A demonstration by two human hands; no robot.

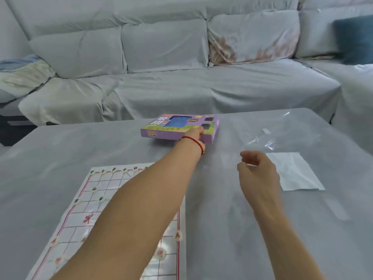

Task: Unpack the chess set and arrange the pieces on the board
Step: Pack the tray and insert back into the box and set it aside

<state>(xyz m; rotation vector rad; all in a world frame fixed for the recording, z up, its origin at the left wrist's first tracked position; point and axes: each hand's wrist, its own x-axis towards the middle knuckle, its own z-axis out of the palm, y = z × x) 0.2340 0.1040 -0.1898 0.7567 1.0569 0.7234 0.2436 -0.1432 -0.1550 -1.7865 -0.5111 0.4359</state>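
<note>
Left hand [195, 134]: reaches far, fingers clasp near edge of purple box [179, 127], mid-table.
Board [96, 209]: paper sheet, near left, pieces [94, 189] on it, forearm crosses above.
Right hand [257, 165]: loosely curled, holds nothing, beside white paper [296, 172].

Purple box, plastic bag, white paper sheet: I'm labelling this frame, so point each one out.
Purple box [177, 123]: head view, printed top face.
Plastic bag [282, 134]: head view, crinkled middle.
White paper sheet [296, 172]: head view, centre of the sheet.
</note>
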